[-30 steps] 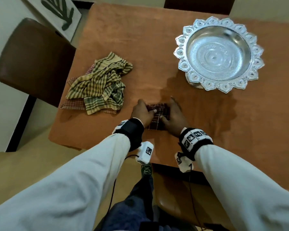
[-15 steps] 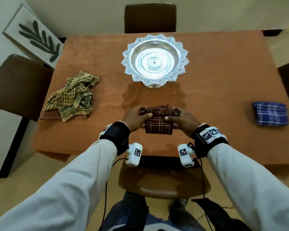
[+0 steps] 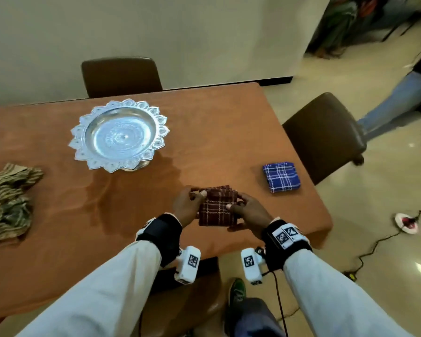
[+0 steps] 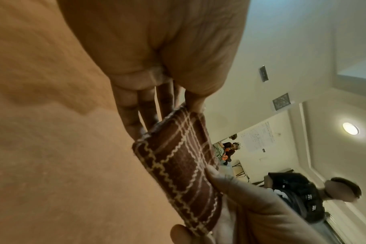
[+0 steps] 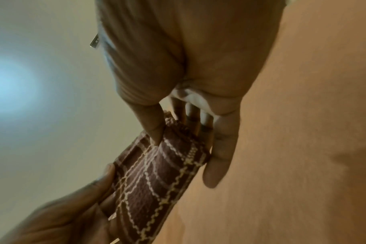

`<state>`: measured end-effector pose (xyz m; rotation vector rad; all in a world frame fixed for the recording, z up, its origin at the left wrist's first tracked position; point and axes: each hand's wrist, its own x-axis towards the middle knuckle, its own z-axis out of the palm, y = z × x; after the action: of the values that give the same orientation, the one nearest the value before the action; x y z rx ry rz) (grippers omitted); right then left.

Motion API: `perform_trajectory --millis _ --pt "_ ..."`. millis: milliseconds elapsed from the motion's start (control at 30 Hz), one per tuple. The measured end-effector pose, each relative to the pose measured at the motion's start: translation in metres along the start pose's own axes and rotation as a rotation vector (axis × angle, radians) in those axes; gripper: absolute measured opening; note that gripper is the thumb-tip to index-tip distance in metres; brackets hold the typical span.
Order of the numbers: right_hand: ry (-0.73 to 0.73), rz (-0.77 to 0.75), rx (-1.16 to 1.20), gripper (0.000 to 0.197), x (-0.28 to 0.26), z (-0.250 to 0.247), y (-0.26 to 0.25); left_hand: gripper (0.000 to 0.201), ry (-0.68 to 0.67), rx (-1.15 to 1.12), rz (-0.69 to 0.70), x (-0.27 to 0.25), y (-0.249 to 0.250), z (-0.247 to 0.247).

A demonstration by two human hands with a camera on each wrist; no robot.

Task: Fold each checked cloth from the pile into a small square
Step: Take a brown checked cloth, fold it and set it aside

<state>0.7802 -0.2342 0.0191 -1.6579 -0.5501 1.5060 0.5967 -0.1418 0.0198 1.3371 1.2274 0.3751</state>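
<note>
- Head view: the maroon checked cloth (image 3: 216, 207), folded to a small near-square, sits just past the near edge of the tabletop (image 3: 204, 147), between both hands. Its slightly longer axis runs from 6 toward 12 o'clock, with the layered open edges at the far, 12 o'clock end.
- The left hand (image 3: 186, 206) pinches the cloth's 9 o'clock side, thumb on top; the right hand (image 3: 249, 211) pinches its 3 o'clock side the same way.
- A folded blue checked cloth (image 3: 281, 176) lies at about 2 o'clock from the maroon one, well apart. The pile of green-yellow checked cloths (image 3: 7, 203) lies at 9 o'clock near the left edge; a silver dish (image 3: 118, 135) stands at about 11 o'clock.
- Against half a second ago, the hands hold the cloth at the same sides, and the view has swung right, so the blue cloth sits nearer the middle of the picture.
- Left wrist view: the thumb presses the cloth's top corner, fingers (image 4: 145, 113) curled beneath it; the other hand clasps the opposite end.
- Right wrist view: thumb on top, fingers (image 5: 220, 148) under the cloth's edge, the cloth seen edge-on as a thick layered block just over the tabletop.
</note>
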Motion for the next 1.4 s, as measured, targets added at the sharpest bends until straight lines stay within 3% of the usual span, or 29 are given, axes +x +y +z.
perform_trajectory --millis 100,167,333,600,833,1067,1400 --pt "0.070 -0.066 -0.013 0.041 0.030 -0.034 -0.023 0.057 -0.066 -0.112 -0.105 0.028 0.031 0.023" --pt "0.090 -0.097 -0.032 0.035 0.062 -0.057 -0.046 0.066 -0.091 -0.084 -0.104 0.063 0.047 0.036" --pt "0.083 -0.147 -0.037 0.038 0.168 -0.112 -0.107 0.074 0.085 -0.047 -0.063 0.175 0.097 0.060" --pt "0.111 -0.193 -0.082 0.041 0.300 -0.191 -0.188 0.042 0.312 0.018 0.030 0.326 0.155 0.104" --pt "0.271 -0.257 -0.162 0.025 0.387 -0.235 -0.221 0.013 0.280 0.115 0.128 0.426 0.177 0.138" --pt "0.371 -0.242 -0.345 0.031 0.441 -0.254 -0.202 0.020 0.269 0.214 0.077 0.469 0.163 0.160" --pt "0.468 -0.275 -0.504 0.030 0.444 -0.248 -0.190 0.022 0.278 0.235 0.036 0.477 0.140 0.171"
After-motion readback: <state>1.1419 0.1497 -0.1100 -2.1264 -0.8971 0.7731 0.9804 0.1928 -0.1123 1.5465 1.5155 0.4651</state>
